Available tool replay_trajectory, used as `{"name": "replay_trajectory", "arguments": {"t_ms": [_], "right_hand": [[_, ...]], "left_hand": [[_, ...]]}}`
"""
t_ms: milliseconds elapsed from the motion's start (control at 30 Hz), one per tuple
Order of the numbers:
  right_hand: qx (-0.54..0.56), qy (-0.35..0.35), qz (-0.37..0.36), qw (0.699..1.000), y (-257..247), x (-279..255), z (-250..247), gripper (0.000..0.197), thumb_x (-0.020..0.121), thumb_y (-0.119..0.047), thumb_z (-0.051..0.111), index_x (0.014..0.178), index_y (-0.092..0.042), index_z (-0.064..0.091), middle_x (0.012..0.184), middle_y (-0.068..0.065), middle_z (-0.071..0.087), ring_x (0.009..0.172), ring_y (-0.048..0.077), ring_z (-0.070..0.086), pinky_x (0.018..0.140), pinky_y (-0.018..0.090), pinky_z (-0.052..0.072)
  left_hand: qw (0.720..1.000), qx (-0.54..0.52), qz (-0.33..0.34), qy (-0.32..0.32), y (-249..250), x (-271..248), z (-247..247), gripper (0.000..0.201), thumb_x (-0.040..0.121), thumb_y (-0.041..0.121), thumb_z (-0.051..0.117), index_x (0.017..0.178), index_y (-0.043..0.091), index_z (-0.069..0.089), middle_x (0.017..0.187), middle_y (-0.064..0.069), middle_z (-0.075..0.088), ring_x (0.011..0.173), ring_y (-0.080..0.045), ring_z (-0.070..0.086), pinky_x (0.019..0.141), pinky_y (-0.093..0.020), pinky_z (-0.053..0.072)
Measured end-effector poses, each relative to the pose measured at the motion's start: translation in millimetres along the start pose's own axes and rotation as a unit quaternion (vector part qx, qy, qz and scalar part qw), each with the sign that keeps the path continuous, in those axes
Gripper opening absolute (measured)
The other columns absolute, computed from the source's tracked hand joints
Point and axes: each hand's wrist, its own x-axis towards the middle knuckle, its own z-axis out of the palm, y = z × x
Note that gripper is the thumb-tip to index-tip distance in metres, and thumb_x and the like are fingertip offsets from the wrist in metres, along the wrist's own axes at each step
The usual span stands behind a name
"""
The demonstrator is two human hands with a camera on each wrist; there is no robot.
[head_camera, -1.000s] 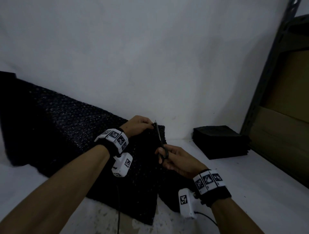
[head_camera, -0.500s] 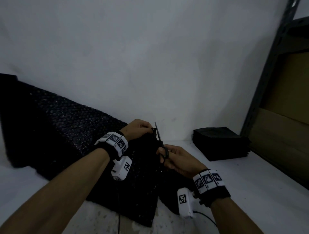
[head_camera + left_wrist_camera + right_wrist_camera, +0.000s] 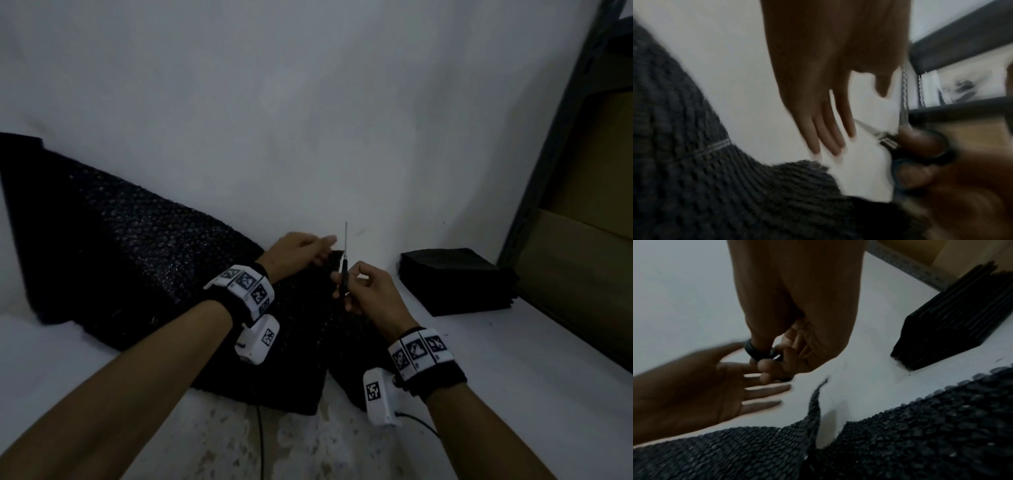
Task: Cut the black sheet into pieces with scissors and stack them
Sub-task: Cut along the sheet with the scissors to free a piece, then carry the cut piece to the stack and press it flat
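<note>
A large black bubbly sheet [image 3: 137, 257] lies on the white surface and leans on the wall at left. A cut splits it; the slit [image 3: 818, 418] shows in the right wrist view, with a narrower piece [image 3: 356, 342] to its right. My left hand [image 3: 315, 245] hovers over the sheet's far edge with fingers [image 3: 824, 134] straight, holding nothing. My right hand [image 3: 356, 291] grips the black-handled scissors [image 3: 344, 270], whose closed blades point up, clear of the sheet. A stack of cut black pieces [image 3: 455, 277] sits to the right.
A dark metal shelf frame [image 3: 565, 120] with brown cardboard [image 3: 589, 240] stands at the right. The white wall rises just behind the sheet. Bare white surface [image 3: 513, 377] lies in front of the stack. A thin cable [image 3: 260, 442] runs toward me.
My left hand has let go of the sheet's far edge and spread its fingers. The scissors have passed beyond that edge and now stand upright, blades closed.
</note>
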Motion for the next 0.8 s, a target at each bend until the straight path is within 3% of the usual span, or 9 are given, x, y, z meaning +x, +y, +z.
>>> {"name": "replay_trajectory", "arguments": {"t_ms": [100, 167, 267, 333, 400, 467, 600, 733, 800], "right_hand": [[-0.014, 0.018, -0.001, 1.0, 0, 4, 10, 0.019, 0.097, -0.012, 0.062, 0.081, -0.002, 0.064, 0.064, 0.015, 0.067, 0.046, 0.018, 0.055, 0.044, 0.022, 0.04], [-0.005, 0.025, 0.012, 1.0, 0, 4, 13, 0.019, 0.095, -0.012, 0.065, 0.078, -0.005, 0.068, 0.056, 0.009, 0.063, 0.044, 0.014, 0.055, 0.044, 0.021, 0.041], [0.017, -0.011, 0.046, 0.999, 0, 2, 10, 0.023, 0.093, -0.015, 0.069, 0.087, 0.007, 0.072, 0.06, 0.009, 0.066, 0.048, 0.01, 0.057, 0.047, 0.019, 0.043], [-0.009, -0.031, 0.085, 0.996, 7, -1, -2, 0.019, 0.091, -0.015, 0.072, 0.083, 0.002, 0.075, 0.065, 0.006, 0.069, 0.056, 0.01, 0.06, 0.052, 0.018, 0.046], [-0.11, -0.055, 0.116, 0.986, 18, -2, -19, 0.01, 0.087, -0.015, 0.075, 0.079, -0.01, 0.077, 0.071, 0.004, 0.073, 0.07, 0.015, 0.066, 0.064, 0.022, 0.055], [-0.278, -0.13, 0.145, 0.941, 31, -5, -39, 0.002, 0.084, -0.022, 0.079, 0.083, -0.023, 0.08, 0.087, -0.002, 0.076, 0.088, 0.015, 0.068, 0.087, 0.03, 0.056], [-0.491, -0.26, 0.22, 0.802, 35, -23, -54, 0.045, 0.085, -0.046, 0.075, 0.128, -0.037, 0.065, 0.139, -0.007, 0.054, 0.131, 0.018, 0.048, 0.111, 0.034, 0.04], [-0.53, -0.267, 0.255, 0.764, 31, -33, -65, 0.077, 0.083, -0.054, 0.074, 0.15, -0.037, 0.04, 0.16, -0.001, 0.031, 0.145, 0.025, 0.031, 0.116, 0.038, 0.032], [-0.547, -0.252, 0.264, 0.754, 28, -40, -69, 0.084, 0.082, -0.057, 0.073, 0.154, -0.037, 0.034, 0.162, 0.0, 0.028, 0.147, 0.025, 0.03, 0.115, 0.035, 0.031]], "left_hand": [[0.969, -0.136, -0.095, -0.185, 12, -22, 12, 0.057, 0.088, 0.051, 0.069, 0.117, 0.002, 0.067, 0.103, -0.02, 0.072, 0.1, -0.031, 0.071, 0.093, -0.046, 0.056], [0.962, -0.181, -0.085, -0.187, 9, -31, 17, 0.047, 0.091, 0.037, 0.071, 0.121, 0.001, 0.066, 0.108, -0.028, 0.069, 0.097, -0.032, 0.07, 0.094, -0.046, 0.056], [0.958, -0.22, -0.106, -0.152, -2, -33, 14, 0.043, 0.088, 0.034, 0.074, 0.121, 0.006, 0.068, 0.116, -0.023, 0.069, 0.102, -0.031, 0.07, 0.095, -0.044, 0.056], [0.969, -0.171, -0.13, -0.119, -13, -33, 9, 0.044, 0.083, 0.036, 0.079, 0.11, 0.003, 0.069, 0.104, -0.017, 0.072, 0.093, -0.029, 0.071, 0.089, -0.042, 0.059], [0.983, -0.024, -0.15, -0.103, -26, -33, 2, 0.043, 0.076, 0.042, 0.084, 0.084, 0.008, 0.059, 0.078, -0.009, 0.065, 0.076, -0.024, 0.07, 0.079, -0.041, 0.062], [0.969, 0.154, -0.157, -0.114, -38, -35, 0, 0.054, 0.069, 0.052, 0.086, 0.073, 0.013, 0.049, 0.07, -0.007, 0.06, 0.07, -0.028, 0.072, 0.072, -0.044, 0.063], [0.916, 0.338, -0.167, -0.139, -54, -40, 13, 0.061, 0.068, 0.063, 0.081, 0.071, 0.011, 0.049, 0.073, -0.007, 0.059, 0.069, -0.027, 0.066, 0.057, -0.036, 0.059], [0.869, 0.449, -0.168, -0.119, -72, -34, 30, 0.063, 0.079, 0.067, 0.068, 0.102, 0.009, 0.059, 0.105, -0.008, 0.063, 0.093, -0.026, 0.063, 0.079, -0.036, 0.057], [0.861, 0.468, -0.18, -0.086, -77, -32, 37, 0.06, 0.082, 0.064, 0.066, 0.11, 0.011, 0.061, 0.111, -0.007, 0.061, 0.101, -0.027, 0.063, 0.082, -0.034, 0.055]]}}
